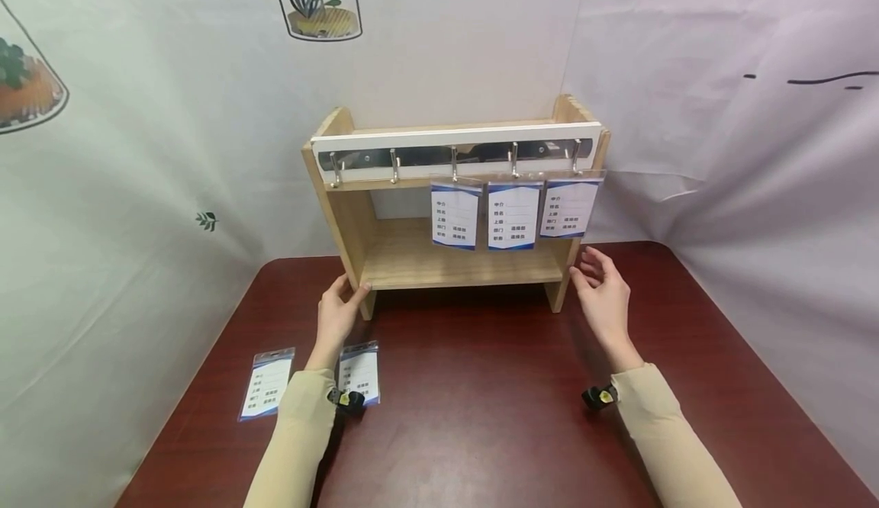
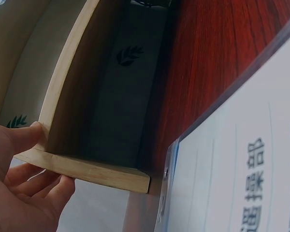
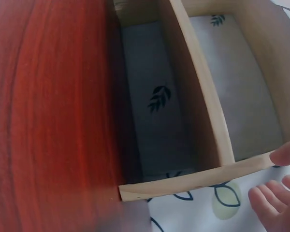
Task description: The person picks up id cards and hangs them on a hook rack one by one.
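A small wooden shelf [image 1: 460, 264] stands on the dark red table, a white hook rail [image 1: 384, 144] across its upper front. My left hand [image 1: 335, 319] grips the shelf's left side panel low down. In the left wrist view its thumb [image 2: 26, 137] presses the front edge where the board meets the panel, and the fingers curl outside. At the right side panel [image 1: 565, 288], my right hand [image 1: 607, 302] has its thumb right at the front edge; the other fingers are loosely bent outside, apart from the panel. Three badge holders [image 1: 513, 214] hang from the rail's right-hand hooks.
Two more badge holders lie on the table at the left: one flat badge [image 1: 266, 386] by the table's edge and another badge [image 1: 364, 374] partly behind my left forearm. White cloth walls [image 1: 172, 149] surround the table [image 1: 467, 386] at the back and sides.
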`<state>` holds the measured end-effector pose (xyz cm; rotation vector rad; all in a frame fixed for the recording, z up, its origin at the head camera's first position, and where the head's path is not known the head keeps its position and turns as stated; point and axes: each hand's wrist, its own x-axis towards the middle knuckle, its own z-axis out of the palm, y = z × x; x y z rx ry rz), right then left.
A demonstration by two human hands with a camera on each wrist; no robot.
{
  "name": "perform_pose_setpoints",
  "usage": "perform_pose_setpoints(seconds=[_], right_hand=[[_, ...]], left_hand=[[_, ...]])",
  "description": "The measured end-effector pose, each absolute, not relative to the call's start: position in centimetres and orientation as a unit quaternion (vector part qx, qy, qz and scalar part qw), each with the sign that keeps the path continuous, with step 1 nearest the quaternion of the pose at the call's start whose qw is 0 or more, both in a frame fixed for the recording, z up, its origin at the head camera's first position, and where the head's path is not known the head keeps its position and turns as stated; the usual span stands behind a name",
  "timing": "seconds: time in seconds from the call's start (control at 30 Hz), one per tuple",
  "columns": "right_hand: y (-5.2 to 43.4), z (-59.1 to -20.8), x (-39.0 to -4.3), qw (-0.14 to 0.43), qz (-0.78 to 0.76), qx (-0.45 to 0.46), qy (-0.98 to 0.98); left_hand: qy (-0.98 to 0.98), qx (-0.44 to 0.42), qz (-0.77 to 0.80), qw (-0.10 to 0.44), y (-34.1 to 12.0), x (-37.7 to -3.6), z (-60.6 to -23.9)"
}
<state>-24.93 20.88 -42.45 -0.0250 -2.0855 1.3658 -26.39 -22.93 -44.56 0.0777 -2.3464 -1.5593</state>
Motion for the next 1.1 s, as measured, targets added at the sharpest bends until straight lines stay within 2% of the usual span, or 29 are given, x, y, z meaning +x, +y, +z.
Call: perform_pose_setpoints(seconds=[0.57,1.1], right_hand=[[20.1,-43.1,-25.7,0.25,0.536,-0.024,-0.806],[19.9,-43.8,-26.4,0.253,0.532,-0.042,-0.807]], left_hand=[[-0.828,0.027,-0.534,0.172,-22.9,-26.4,-44.7],[-0.829,0.028,-0.533,0.167,-22.9,-26.5,-44.6]])
